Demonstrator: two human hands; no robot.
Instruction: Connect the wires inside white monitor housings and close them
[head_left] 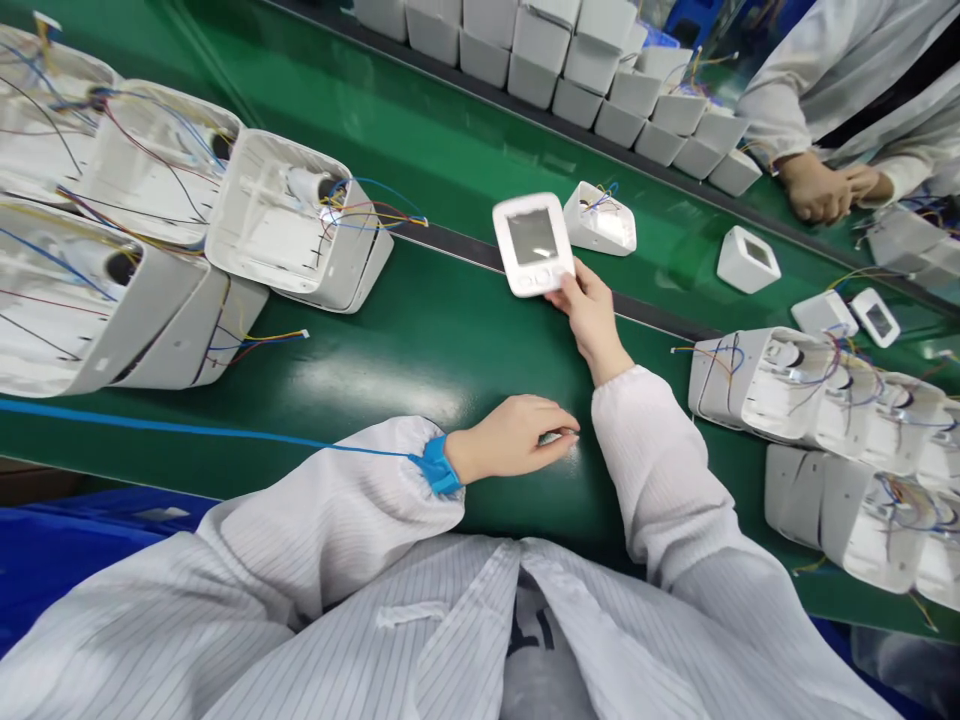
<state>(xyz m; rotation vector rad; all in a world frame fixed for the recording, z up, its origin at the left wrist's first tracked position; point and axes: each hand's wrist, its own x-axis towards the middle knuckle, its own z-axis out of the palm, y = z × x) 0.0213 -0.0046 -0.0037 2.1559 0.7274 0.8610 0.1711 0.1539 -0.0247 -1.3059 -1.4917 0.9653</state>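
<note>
My right hand [589, 315] is closed on the lower right corner of a white front cover with a grey display [534, 245], held screen up above the bench. Small buttons show below its screen. Just behind it a white housing with wires [600, 220] sits on the far strip. My left hand [517, 437] rests low over the green bench near my body, fingers loosely curved and a small gap between thumb and fingers. Nothing shows in it. A blue wrist strap [436, 466] is around that wrist, its cord running left.
White housings with loose wires [300, 220] crowd the left; more housings [787, 375] stand at right. Stacked housings [544, 45] line the far side. A closed unit [748, 258] and another display cover [875, 317] lie at right. A co-worker's hands [825, 188] rest across the bench.
</note>
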